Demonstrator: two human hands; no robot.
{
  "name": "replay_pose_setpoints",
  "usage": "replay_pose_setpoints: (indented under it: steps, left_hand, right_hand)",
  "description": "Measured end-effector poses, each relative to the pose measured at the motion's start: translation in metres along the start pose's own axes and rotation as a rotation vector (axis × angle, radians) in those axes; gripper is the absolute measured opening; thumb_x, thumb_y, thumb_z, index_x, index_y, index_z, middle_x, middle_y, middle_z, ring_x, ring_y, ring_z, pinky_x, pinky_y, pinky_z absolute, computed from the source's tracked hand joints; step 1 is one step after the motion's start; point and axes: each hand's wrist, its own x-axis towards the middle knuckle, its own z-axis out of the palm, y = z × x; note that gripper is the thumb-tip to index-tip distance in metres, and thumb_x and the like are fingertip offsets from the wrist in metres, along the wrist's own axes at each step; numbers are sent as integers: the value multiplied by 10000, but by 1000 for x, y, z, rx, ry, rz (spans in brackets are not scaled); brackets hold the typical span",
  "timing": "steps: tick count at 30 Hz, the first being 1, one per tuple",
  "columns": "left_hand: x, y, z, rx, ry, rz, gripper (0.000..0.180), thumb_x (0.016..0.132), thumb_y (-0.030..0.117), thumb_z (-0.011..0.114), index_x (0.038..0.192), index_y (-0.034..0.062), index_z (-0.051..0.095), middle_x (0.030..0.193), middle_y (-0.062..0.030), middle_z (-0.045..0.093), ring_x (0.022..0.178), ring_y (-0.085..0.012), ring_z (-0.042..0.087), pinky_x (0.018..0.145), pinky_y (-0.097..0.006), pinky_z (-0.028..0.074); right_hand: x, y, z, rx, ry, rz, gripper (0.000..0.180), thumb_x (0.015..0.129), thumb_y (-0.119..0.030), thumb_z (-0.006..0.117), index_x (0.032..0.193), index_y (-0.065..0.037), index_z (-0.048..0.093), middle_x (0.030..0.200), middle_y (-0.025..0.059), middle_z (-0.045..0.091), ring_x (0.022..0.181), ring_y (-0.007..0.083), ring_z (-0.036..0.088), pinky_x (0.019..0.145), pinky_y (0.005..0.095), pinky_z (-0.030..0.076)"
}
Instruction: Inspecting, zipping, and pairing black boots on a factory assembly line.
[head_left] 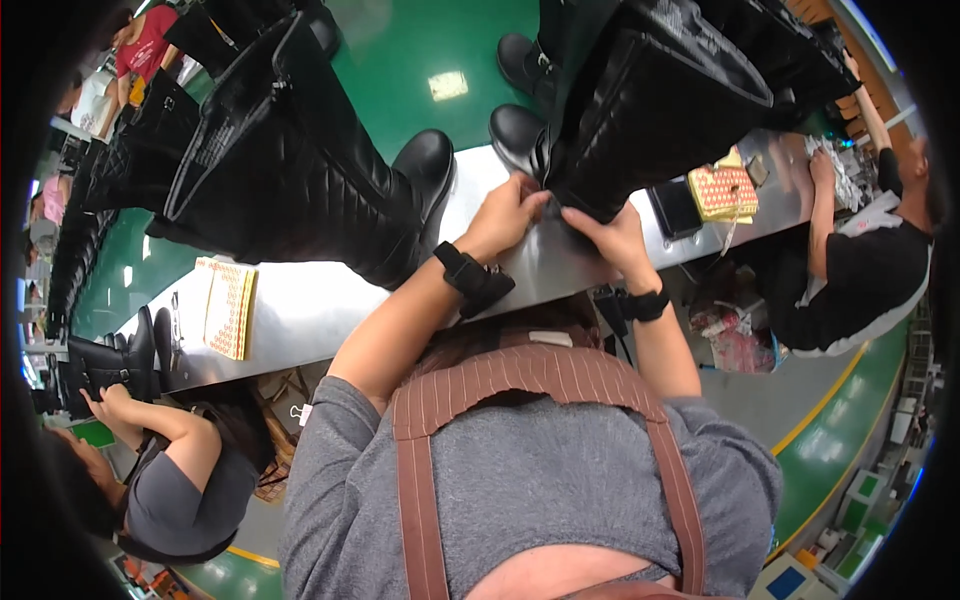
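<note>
A tall black boot [640,130] stands on the metal bench in front of me, its toe pointing left and its wide shaft leaning toward the upper right. At its ankle, my left hand [500,217] is closed, thumb and forefinger pinching a strap by the instep. My right hand [615,242] grips the back of the ankle, thumb in front and the other fingers partly hidden behind the boot. Both thumbs nearly meet there. To the left stands another tall black boot [310,170] with quilted ribbing and an open top, touched by neither hand.
The metal bench [320,300] carries a yellow patterned pad of paper [230,308] at left. A black tray-like box [675,210] and a stack of yellow patterned paper [722,195] lie at right. Co-workers [190,470] sit on both sides. More black boots [525,65] stand beyond.
</note>
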Motion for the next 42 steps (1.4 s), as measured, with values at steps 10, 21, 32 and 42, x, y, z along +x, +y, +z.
replay_pose_setpoints:
  steps: [10,21,32,42]
  left_hand:
    - [-16,58,-28,-510,-349,-239,242,987,249,541,822,86,609,695,6,607,590,-34,502,535,-171,359]
    - [-81,152,-65,-433,-76,434,309,1006,262,493,896,0,614,741,-46,631,648,-79,585,575,-214,450]
    - [-189,-7,-127,416,580,-101,772,658,312,873,1263,15,498,1175,-153,605,1080,-244,565,906,-349,446]
    - [-131,-14,-98,-529,333,187,503,796,-2,706,1263,-10,516,1190,-89,596,1076,-196,589,977,-346,453]
  right_hand:
    - [-2,-21,-11,-97,-25,-40,347,715,-98,806,1010,13,663,937,87,712,859,154,661,790,295,516]
    - [-11,-23,6,-26,-136,-6,434,723,-146,818,1086,23,651,1011,88,705,909,147,640,835,290,501]
    - [11,-45,-15,-138,-438,-84,772,649,-198,885,1276,57,514,1271,135,562,1170,213,517,1035,327,381]
    - [-19,-44,36,465,-137,104,361,794,-82,716,1135,-4,630,1076,78,668,991,173,628,894,315,492]
